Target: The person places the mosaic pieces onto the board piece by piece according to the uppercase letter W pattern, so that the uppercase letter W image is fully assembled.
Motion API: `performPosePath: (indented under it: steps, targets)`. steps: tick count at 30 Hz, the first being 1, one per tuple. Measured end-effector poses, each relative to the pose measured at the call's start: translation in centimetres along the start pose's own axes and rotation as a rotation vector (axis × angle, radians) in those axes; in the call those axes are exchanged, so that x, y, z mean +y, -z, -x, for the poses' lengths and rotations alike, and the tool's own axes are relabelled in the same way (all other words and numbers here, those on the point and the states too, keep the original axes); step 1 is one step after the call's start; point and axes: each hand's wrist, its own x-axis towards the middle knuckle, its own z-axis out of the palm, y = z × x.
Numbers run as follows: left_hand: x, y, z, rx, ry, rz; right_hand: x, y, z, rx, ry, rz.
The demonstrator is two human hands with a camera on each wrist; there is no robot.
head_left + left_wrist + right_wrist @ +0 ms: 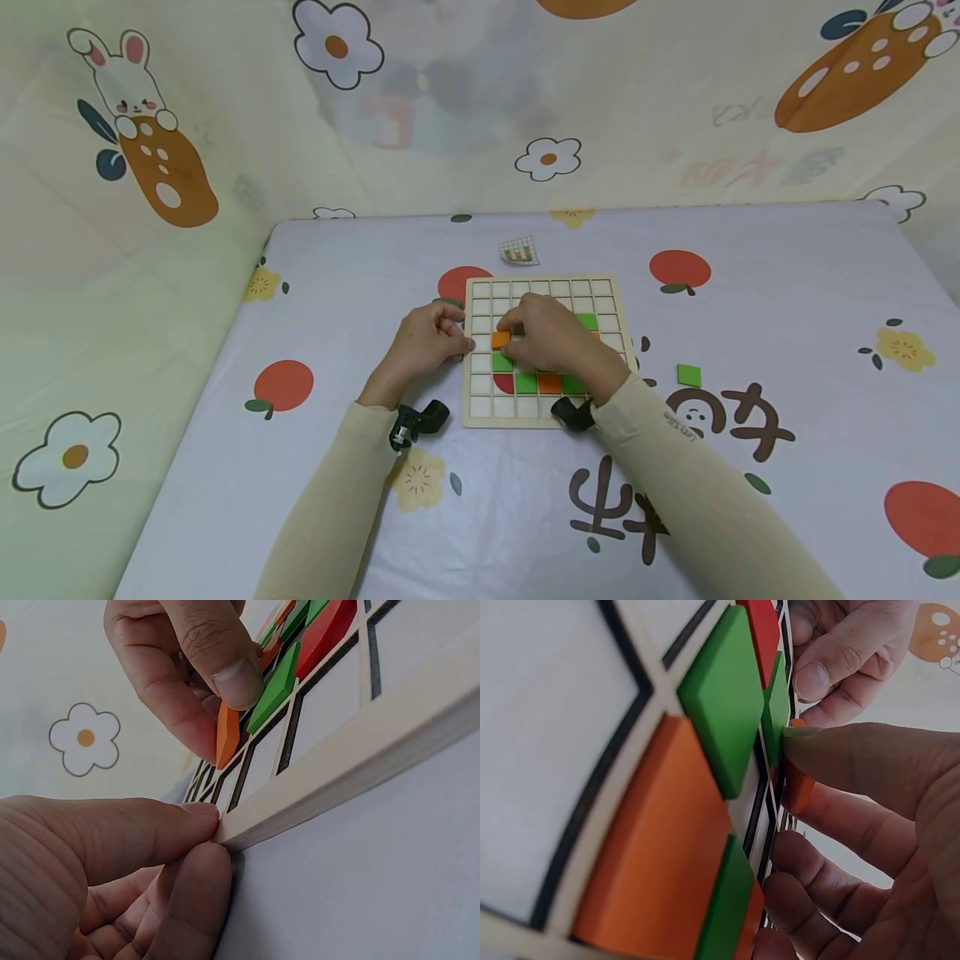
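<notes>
A wooden grid board lies on the table with square tiles in some cells. My right hand pinches an orange tile between thumb and finger. In the left wrist view that orange tile stands tilted at a cell beside a green tile. My left hand holds the board's left edge, thumb on top and finger against the side. Below the orange tile are a green tile and a red piece. Farther along that row sits another orange tile. My right hand hides the middle cells.
A loose green tile lies on the cloth right of the board. Behind the board is a small curled paper with a grid pattern. A printed curtain hangs behind the table.
</notes>
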Motion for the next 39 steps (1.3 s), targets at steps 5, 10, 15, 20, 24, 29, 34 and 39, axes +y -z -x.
performPosePath:
  steps: [5, 10, 15, 20, 24, 29, 34, 39]
  targets:
    - [-0.03, -0.03, -0.02, 0.001, 0.002, 0.003, -0.10, 0.06, 0.05, -0.001, -0.001, 0.000]
    - [-0.08, -0.07, -0.02, 0.005, 0.002, 0.009, -0.13, 0.04, 0.06, 0.002, -0.006, -0.003]
    - [-0.03, -0.06, 0.00, 0.002, -0.002, 0.015, -0.04, -0.01, 0.03, 0.008, 0.005, 0.001]
    - [-0.01, -0.04, -0.04, 0.001, -0.002, 0.017, 0.04, -0.06, -0.02, 0.012, 0.015, 0.003]
    - [-0.08, -0.02, -0.08, -0.001, -0.006, 0.017, 0.03, -0.05, -0.02, 0.014, 0.011, -0.004]
    - [-0.07, -0.01, -0.05, -0.001, -0.006, 0.020, -0.03, 0.01, 0.01, 0.013, 0.006, -0.007]
    - [-0.08, -0.01, 0.02, -0.002, -0.008, 0.019, -0.04, 0.03, 0.06, 0.007, 0.004, -0.003]
    - [-0.17, -0.06, 0.03, 0.000, -0.009, 0.011, -0.04, -0.07, 0.20, 0.004, 0.003, 0.013]
